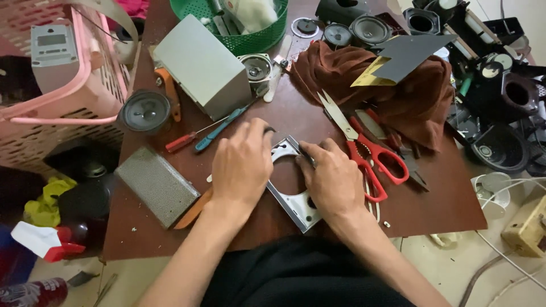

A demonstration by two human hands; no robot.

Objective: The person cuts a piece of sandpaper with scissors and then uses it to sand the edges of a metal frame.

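Observation:
A flat silver metal frame [291, 200] with a round cut-out lies on the brown table [438, 199] in front of me. My left hand [242, 165] presses down on its left side, fingers curled over the top edge. My right hand [333, 179] rests on its right side and pinches a thin dark tool [306, 153] against the frame's upper edge. Red-handled scissors [364, 150] lie just right of my right hand. A red screwdriver [183, 141] and a blue screwdriver [219, 129] lie above my left hand.
A grey metal box [202, 65], round speakers [145, 111], a grey mesh grille [158, 185], a brown cloth [415, 96] and a green basket [239, 28] crowd the table. A pink basket [68, 85] stands at left. Black speaker parts [506, 102] pile up at right.

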